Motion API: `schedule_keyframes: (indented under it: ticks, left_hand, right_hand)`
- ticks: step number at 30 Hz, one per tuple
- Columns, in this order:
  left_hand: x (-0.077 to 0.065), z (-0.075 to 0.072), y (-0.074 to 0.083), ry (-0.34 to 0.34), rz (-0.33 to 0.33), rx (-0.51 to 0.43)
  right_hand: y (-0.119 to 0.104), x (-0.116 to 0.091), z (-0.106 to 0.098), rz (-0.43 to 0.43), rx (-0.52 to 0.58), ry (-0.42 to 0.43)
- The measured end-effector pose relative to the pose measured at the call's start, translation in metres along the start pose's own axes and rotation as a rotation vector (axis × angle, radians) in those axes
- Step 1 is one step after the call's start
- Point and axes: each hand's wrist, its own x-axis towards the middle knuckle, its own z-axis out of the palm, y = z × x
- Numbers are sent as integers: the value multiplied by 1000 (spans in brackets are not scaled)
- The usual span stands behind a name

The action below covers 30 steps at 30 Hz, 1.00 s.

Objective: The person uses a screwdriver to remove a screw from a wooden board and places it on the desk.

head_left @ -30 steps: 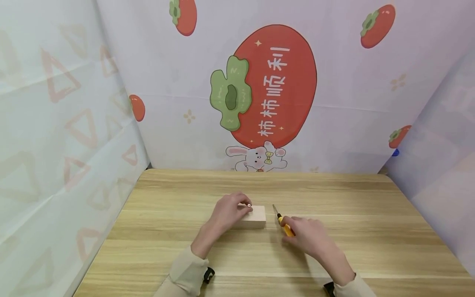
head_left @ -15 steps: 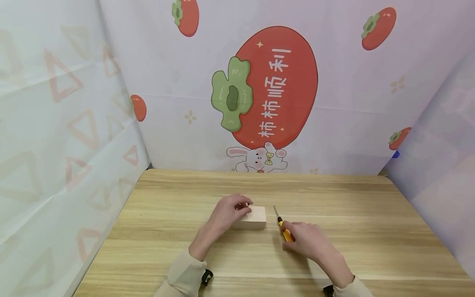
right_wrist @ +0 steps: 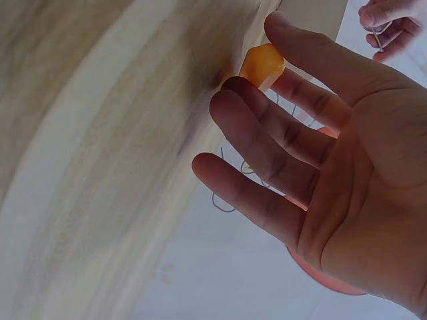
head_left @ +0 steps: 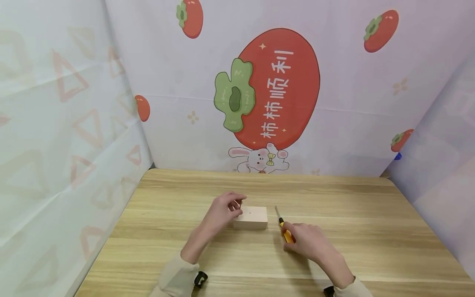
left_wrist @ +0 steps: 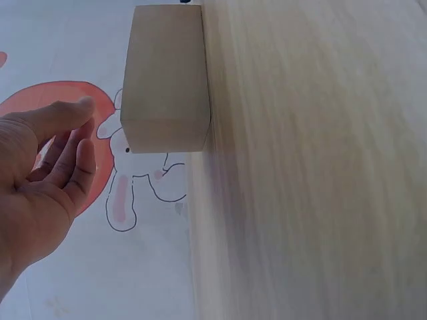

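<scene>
My left hand (head_left: 224, 208) is at the left end of a pale wooden block (head_left: 256, 218), thumb and fingers pinching a small, thin metal screw (right_wrist: 378, 40). Only the right wrist view shows the screw's slim shaft clearly. A tiny dark dot marks the block's top. In the left wrist view, the left hand (left_wrist: 50, 160) is beside the block (left_wrist: 167, 73), with the screw hidden. To the right of the block, my right hand (head_left: 308, 241) holds a yellow screwdriver (head_left: 287, 236) by its handle, the metal tip pointing away. Its handle end (right_wrist: 262, 65) shows between thumb and fingers in the right wrist view.
Block and hands are over a wood-grain table (head_left: 178, 189). A white cloth backdrop (head_left: 345, 82) with printed persimmons rises behind its far edge, and cloth panels flank both sides. A black strap (head_left: 201, 279) sits at the left wrist.
My left hand has drawn back left from over the block with the screw, uncovering more of its top and the dark dot. The right hand and screwdriver have barely moved.
</scene>
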Motion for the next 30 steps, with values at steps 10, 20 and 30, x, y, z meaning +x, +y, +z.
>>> schedule_keyframes:
  ticks: [10, 20, 30]
  left_hand:
    - [-12, -17, -6, -55, -17, 42]
    - [-20, -33, -10, -109, -120, 125]
    - [-28, -38, -15, -257, -176, 317]
  right_hand:
    - [0, -1, 0, -4, 14, -14]
    - [-1, 0, 1, -12, 5, -17]
    - [-2, 1, 0, 10, 40, -36]
